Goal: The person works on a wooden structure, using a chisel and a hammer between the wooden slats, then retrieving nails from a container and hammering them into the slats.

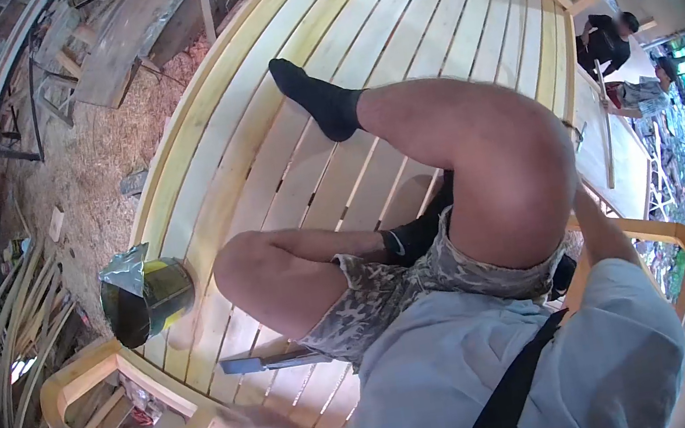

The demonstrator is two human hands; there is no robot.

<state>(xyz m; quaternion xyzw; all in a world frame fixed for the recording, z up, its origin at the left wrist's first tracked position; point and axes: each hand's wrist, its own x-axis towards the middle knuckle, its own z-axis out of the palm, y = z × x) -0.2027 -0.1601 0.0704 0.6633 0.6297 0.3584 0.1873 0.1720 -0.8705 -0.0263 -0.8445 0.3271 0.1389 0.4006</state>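
A workshop floor strewn with sawdust [102,175] runs down the left, with thin wooden strips [22,324] heaped beside it, while two people [607,41] [647,90] are off to the far right. The pale slatted seat [250,161] lies under the person, who sits directly on it between the left armrest [83,377] and the right armrest [655,229]. The left hand [245,420] is at the inner side of the left armrest, too blurred to tell how far its fingers are spread or whether they grip anything. The right hand is hidden behind the raised knee, so its fingers and any hold cannot be told. The likeliest mishap concerns the open tin [167,298], with crumpled foil [125,271] over its rim, near the seat's edge: a swing of the folded left knee could knock it over, spilling whatever is inside. The flat-bladed tool [246,366] beside the left thigh could scrape the slats or nick skin if that leg shifts onto it. The socked foot [317,103] might slide on the smooth wood, upsetting balance.
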